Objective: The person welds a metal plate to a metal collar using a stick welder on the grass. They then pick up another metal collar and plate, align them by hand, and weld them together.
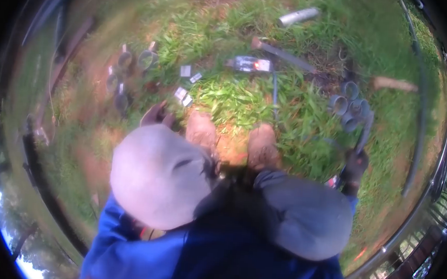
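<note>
My left hand (156, 115) looks dark or gloved and reaches past my left knee, low over the grass. Its fingers seem apart with nothing visible between them; the knee hides part of it. Out to the right, my right hand (355, 167), also dark, is closed around the lower end of a long grey piece (367, 131). The piece points up beside a cluster of short grey pipe pieces (351, 107). Blur hides its exact kind. A small red and white thing (333, 182) shows beside the right wrist; I cannot tell whether the hand touches it.
Several metal cups or pipe pieces (124, 59) stand at left. Small white cards or packets (183, 96) lie ahead of my boots (263, 146). Beyond are a labelled bottle-like thing (252, 64), a hammer-like tool (284, 54), a silver cylinder (298, 16) and a wooden stick (395, 84).
</note>
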### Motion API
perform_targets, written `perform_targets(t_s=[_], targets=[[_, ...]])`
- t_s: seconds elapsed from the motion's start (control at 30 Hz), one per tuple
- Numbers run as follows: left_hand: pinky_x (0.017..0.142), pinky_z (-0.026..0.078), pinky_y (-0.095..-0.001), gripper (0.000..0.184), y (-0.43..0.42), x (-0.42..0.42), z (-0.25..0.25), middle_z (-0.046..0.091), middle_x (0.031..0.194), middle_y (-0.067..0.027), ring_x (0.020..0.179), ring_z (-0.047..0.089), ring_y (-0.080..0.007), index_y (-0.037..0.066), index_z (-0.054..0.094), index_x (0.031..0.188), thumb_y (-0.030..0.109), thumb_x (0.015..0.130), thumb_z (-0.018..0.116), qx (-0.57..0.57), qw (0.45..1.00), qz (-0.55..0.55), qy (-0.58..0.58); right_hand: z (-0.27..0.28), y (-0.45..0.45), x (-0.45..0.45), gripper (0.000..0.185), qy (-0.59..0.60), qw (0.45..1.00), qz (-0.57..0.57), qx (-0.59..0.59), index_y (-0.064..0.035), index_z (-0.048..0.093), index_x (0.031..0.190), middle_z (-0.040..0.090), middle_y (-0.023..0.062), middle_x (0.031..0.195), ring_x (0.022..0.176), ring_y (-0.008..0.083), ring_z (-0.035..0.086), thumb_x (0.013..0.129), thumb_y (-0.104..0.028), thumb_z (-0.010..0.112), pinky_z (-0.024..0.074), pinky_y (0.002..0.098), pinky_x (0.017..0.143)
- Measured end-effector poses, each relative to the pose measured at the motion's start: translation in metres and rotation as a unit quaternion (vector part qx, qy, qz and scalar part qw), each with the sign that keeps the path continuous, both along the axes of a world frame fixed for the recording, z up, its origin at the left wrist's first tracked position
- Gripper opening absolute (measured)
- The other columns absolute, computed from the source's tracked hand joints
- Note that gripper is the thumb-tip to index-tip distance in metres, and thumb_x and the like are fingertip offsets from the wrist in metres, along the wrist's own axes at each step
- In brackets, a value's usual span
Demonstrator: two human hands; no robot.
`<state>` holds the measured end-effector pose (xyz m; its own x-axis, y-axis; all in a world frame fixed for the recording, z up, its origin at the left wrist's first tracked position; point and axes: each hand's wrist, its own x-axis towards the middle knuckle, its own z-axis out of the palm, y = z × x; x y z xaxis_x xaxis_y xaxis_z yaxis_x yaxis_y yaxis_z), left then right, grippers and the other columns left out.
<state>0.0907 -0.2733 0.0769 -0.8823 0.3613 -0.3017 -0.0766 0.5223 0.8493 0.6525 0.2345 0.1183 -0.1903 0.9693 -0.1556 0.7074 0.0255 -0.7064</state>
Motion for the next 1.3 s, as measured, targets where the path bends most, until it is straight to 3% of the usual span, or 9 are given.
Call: perform_targets(t_s=[0.3, 0.4, 0.5, 0.63, 0.7, 0.83, 0.97, 1.03, 1.3], targets=[[0.098, 0.064, -0.0296, 0.033, 0.145, -0.091, 0.156, 0.087, 0.121, -0.0023, 0.109, 0.078, -0.0102, 0.000, 0.086, 0.138, 0.015, 0.109, 0.089, -0.015, 0.974, -0.225, 0.030, -0.078, -0.009, -0.033, 0.034, 0.205, 0.938, -0.242, -0.140, -0.0060, 0.081, 0.122, 0.073, -0.0046, 0.089, 0.080, 0.0080, 0.064, 0.101, -0.028, 0.095, 0.0513, 0.0302, 0.070], [0.097, 0.064, -0.0296, 0.029, 0.208, -0.126, 0.194, 0.086, 0.117, -0.0011, 0.106, 0.078, -0.0100, 0.000, 0.085, 0.134, 0.017, 0.111, 0.089, 0.058, 0.919, -0.382, 0.081, -0.103, -0.019, -0.020, 0.034, 0.148, 0.968, -0.165, -0.118, -0.0070, 0.084, 0.123, 0.077, -0.0015, 0.096, 0.086, 0.0107, 0.068, 0.104, -0.035, 0.090, 0.0550, 0.0326, 0.076], [0.079, 0.054, -0.0259, 0.031, 0.271, -0.107, 0.243, 0.077, 0.100, 0.0054, 0.088, 0.066, -0.0054, 0.003, 0.086, 0.125, 0.031, 0.113, 0.088, 0.042, 0.885, -0.435, 0.158, -0.050, -0.043, -0.023, 0.033, 0.114, 0.975, -0.177, -0.070, -0.0050, 0.085, 0.121, 0.082, 0.0022, 0.103, 0.093, 0.0136, 0.072, 0.105, -0.034, 0.087, 0.0575, 0.0348, 0.080], [0.079, 0.049, -0.0277, 0.035, 0.309, -0.066, 0.233, 0.077, 0.100, 0.0049, 0.087, 0.063, -0.0062, 0.001, 0.088, 0.129, 0.032, 0.113, 0.089, -0.008, 0.887, -0.449, 0.105, -0.019, -0.064, 0.057, 0.036, -0.045, 0.961, -0.261, 0.081, -0.0034, 0.086, 0.116, 0.084, 0.0058, 0.091, 0.089, 0.0160, 0.077, 0.098, -0.033, 0.096, 0.0595, 0.0328, 0.082], [0.076, 0.046, -0.0275, 0.042, 0.298, -0.045, 0.198, 0.073, 0.093, 0.0057, 0.084, 0.060, -0.0062, -0.001, 0.088, 0.124, 0.039, 0.111, 0.090, 0.039, 0.885, -0.460, 0.058, -0.017, -0.083, 0.121, 0.045, 0.140, 0.937, -0.316, 0.056, -0.0016, 0.087, 0.117, 0.086, 0.0105, 0.095, 0.092, 0.0191, 0.078, 0.097, -0.041, 0.094, 0.0613, 0.0368, 0.086], [0.074, 0.048, -0.0284, 0.033, 0.279, -0.006, 0.214, 0.075, 0.093, 0.0056, 0.083, 0.062, -0.0067, 0.003, 0.086, 0.113, 0.036, 0.113, 0.088, -0.059, 0.818, -0.569, 0.061, -0.029, -0.147, 0.245, 0.053, -0.109, 0.914, -0.390, 0.018, -0.0038, 0.091, 0.115, 0.088, 0.0144, 0.099, 0.091, 0.0298, 0.083, 0.095, -0.053, 0.088, 0.0634, 0.0450, 0.091], [0.073, 0.049, -0.0280, 0.026, 0.283, -0.003, 0.220, 0.073, 0.093, 0.0091, 0.084, 0.062, -0.0049, 0.006, 0.083, 0.106, 0.031, 0.114, 0.088, -0.073, 0.820, -0.566, 0.030, -0.036, -0.206, 0.250, 0.031, -0.178, 0.908, -0.362, -0.110, -0.0033, 0.091, 0.107, 0.086, 0.0123, 0.088, 0.086, 0.0223, 0.082, 0.101, -0.034, 0.086, 0.0639, 0.0410, 0.083], [0.071, 0.047, -0.0278, 0.029, 0.285, 0.004, 0.223, 0.069, 0.091, 0.0101, 0.084, 0.059, -0.0041, 0.007, 0.082, 0.104, 0.034, 0.112, 0.089, -0.071, 0.831, -0.552, 0.028, -0.049, -0.211, 0.224, 0.045, -0.145, 0.922, -0.327, -0.151, -0.0108, 0.092, 0.117, 0.088, 0.0210, 0.106, 0.103, 0.0417, 0.085, 0.098, -0.049, 0.079, 0.0635, 0.0504, 0.101], [0.080, 0.053, -0.0270, 0.042, 0.284, 0.002, 0.222, 0.079, 0.102, -0.0004, 0.089, 0.069, -0.0104, -0.002, 0.083, 0.129, 0.034, 0.110, 0.090, -0.094, 0.811, -0.577, 0.022, -0.095, -0.105, 0.151, 0.037, -0.265, 0.936, -0.208, -0.103, -0.0176, 0.093, 0.118, 0.088, 0.0191, 0.118, 0.116, 0.0452, 0.083, 0.099, -0.042, 0.072, 0.0630, 0.0551, 0.106]])
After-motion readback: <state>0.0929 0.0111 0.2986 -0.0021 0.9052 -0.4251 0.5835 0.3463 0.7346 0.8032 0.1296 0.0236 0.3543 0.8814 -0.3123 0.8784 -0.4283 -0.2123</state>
